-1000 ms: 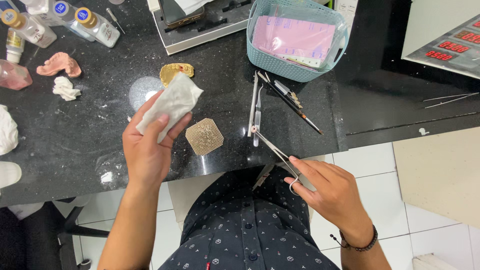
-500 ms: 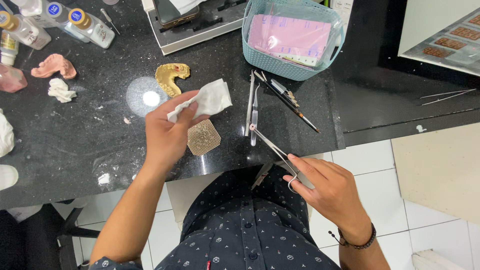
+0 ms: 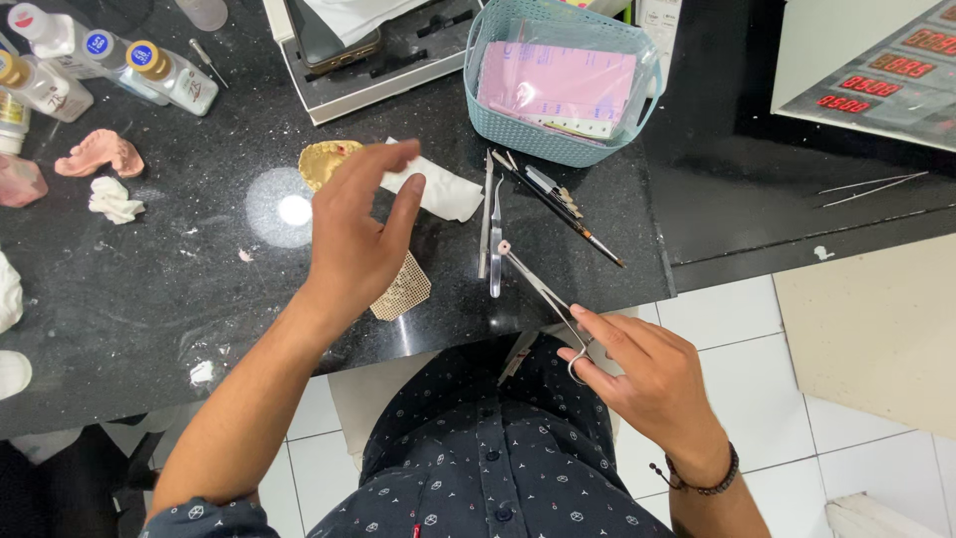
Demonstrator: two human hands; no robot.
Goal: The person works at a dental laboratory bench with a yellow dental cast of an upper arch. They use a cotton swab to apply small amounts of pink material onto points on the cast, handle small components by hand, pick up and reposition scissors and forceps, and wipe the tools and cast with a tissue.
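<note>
Hands (image 3: pixel 647 374) near teal basket (image 3: pixel 518 134)

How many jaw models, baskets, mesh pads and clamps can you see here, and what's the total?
Jaw models: 2, a pink jaw model and a yellow jaw model
Basket: 1
Mesh pad: 1
Clamp: 1, held in the right hand
Total: 5

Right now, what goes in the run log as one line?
left hand: open, over white tissue | right hand: holding forceps | mesh pad: on black counter
</note>
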